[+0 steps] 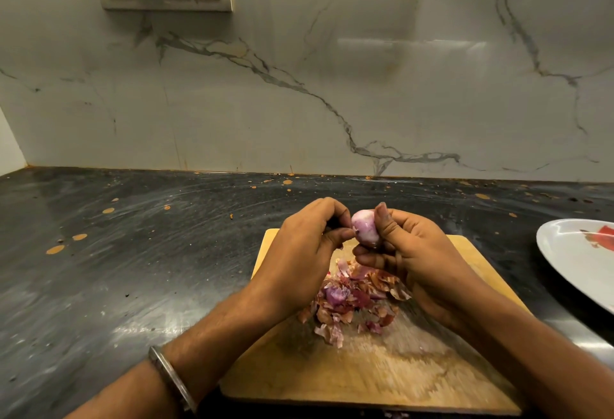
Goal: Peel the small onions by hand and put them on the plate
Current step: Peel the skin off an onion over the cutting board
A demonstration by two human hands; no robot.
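1. Two hands meet at centre frame: the right hand [417, 252] has its grip clenched around a small onion [364, 230], and the left hand [307, 246] pinches the skin at its side.
2. Below them, peels [355, 299] lie heaped on a wooden board [382, 372].
3. The board rests on the dark surface [133, 269].
4. A white plate [578, 262] sits at the right edge.

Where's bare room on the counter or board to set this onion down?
Free: the counter left of the cutting board, the board's near end, and the plate's visible part. Crowded: the board's middle, under the peel pile and both hands.
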